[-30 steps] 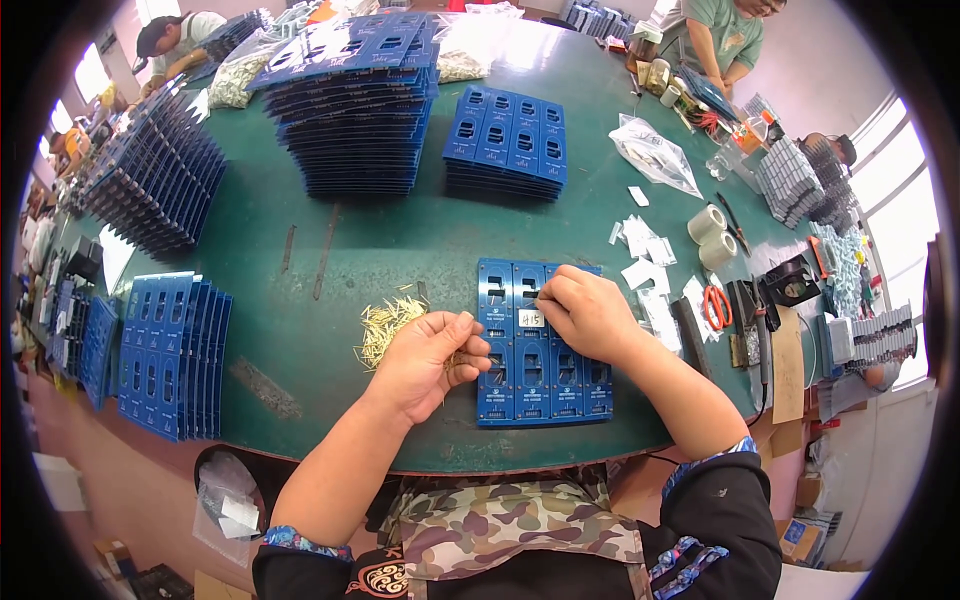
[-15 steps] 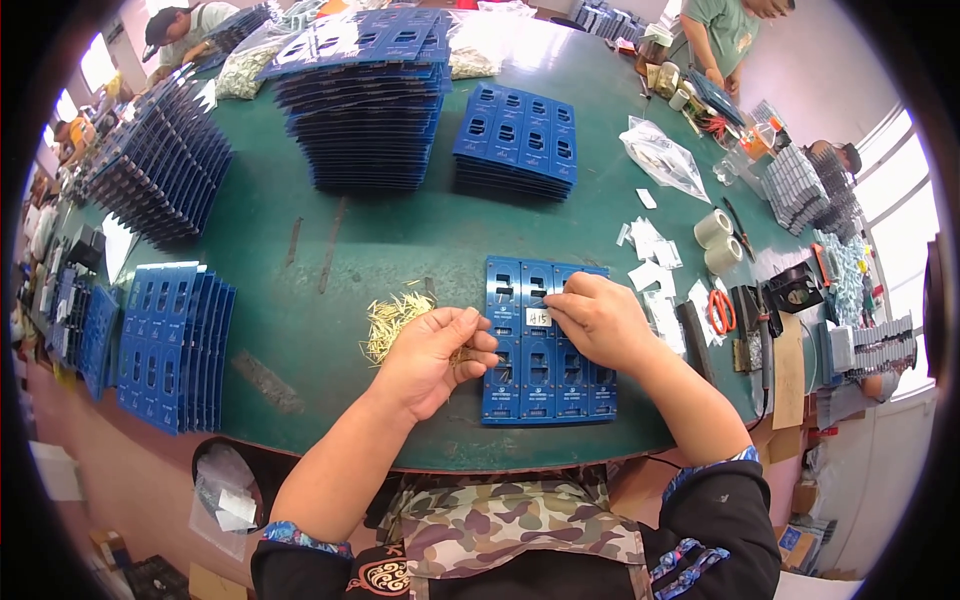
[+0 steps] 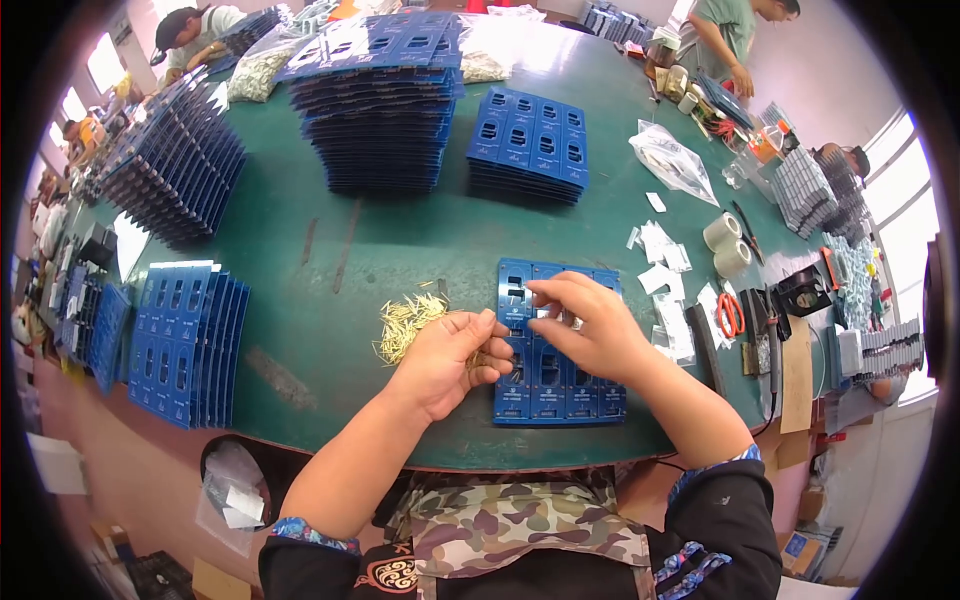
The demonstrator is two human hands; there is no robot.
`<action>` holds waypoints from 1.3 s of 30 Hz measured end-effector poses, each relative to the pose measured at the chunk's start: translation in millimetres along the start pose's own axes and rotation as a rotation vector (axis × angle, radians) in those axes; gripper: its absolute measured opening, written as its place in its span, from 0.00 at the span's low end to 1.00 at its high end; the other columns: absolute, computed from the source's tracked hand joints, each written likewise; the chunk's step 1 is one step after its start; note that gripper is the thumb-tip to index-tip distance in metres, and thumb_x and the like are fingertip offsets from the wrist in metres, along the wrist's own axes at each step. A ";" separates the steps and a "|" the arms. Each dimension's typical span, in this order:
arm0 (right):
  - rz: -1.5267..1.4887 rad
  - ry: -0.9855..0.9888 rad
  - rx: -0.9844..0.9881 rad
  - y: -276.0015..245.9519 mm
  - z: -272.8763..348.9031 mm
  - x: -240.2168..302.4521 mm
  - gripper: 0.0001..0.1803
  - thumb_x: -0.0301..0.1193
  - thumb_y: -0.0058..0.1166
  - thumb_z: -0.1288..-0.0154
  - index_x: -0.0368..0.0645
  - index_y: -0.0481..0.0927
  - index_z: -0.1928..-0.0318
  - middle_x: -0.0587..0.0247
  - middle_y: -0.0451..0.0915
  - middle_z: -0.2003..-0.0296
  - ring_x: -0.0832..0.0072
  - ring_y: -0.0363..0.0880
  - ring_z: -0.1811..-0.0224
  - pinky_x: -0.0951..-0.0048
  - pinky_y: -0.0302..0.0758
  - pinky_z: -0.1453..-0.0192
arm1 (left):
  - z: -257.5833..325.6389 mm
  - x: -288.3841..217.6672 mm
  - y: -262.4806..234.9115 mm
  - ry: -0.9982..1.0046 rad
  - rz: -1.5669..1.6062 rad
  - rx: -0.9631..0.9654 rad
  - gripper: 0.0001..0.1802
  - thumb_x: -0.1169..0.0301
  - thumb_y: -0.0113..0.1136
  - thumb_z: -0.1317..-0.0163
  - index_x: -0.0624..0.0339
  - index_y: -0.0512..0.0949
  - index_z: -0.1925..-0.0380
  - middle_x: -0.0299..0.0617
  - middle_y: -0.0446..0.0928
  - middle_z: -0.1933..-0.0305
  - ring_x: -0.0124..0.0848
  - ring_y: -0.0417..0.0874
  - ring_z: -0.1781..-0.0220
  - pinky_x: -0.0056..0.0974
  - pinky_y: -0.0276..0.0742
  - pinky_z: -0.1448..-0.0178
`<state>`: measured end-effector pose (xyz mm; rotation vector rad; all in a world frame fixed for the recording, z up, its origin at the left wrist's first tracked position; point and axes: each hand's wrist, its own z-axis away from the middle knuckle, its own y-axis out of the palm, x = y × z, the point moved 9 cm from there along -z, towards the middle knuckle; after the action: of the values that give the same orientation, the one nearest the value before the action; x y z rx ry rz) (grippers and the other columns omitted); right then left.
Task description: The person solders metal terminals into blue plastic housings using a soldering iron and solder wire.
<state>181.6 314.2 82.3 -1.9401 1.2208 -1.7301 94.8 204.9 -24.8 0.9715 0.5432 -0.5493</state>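
A blue circuit-board panel (image 3: 512,400) with rows of cutouts lies flat in front of me, near the table's edge. My left hand (image 3: 450,365) is at the panel's left edge, fingers curled and thumb against the forefinger. A few thin yellow pins seem to show inside its curl. Over the panel's upper middle hovers my right hand (image 3: 590,325), thumb and forefinger apart with nothing visible between them. It mostly hides a small white label on the panel. Just beyond my left hand, a loose pile of thin yellow pins (image 3: 405,325) rests on the table.
Tall stacks of blue panels (image 3: 375,130) stand at the back, with a lower stack (image 3: 527,140) beside them. More panels (image 3: 175,345) stand upright at left. Tape rolls (image 3: 727,245), orange scissors (image 3: 730,315) and a soldering iron (image 3: 773,340) lie at right. Other people work around the table.
My right thumb and forefinger have parted and lifted off the panel, shifting left toward my left hand. The left hand keeps its curled pose. The whole view has shifted slightly.
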 end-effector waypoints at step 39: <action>0.134 0.189 0.070 -13.0 -3.1 -62.8 0.07 0.30 0.61 0.38 0.38 0.84 0.65 0.61 0.79 0.67 0.66 0.80 0.64 0.69 0.75 0.58 | 2.7 -9.5 0.3 0.048 0.060 -0.059 0.12 0.74 0.52 0.29 0.71 0.74 0.50 0.53 0.81 0.55 0.39 0.86 0.54 0.36 0.87 0.51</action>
<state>188.2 368.6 48.9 -1.6472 1.3006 -1.8927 88.5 204.4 -17.2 0.9439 0.5686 -0.4551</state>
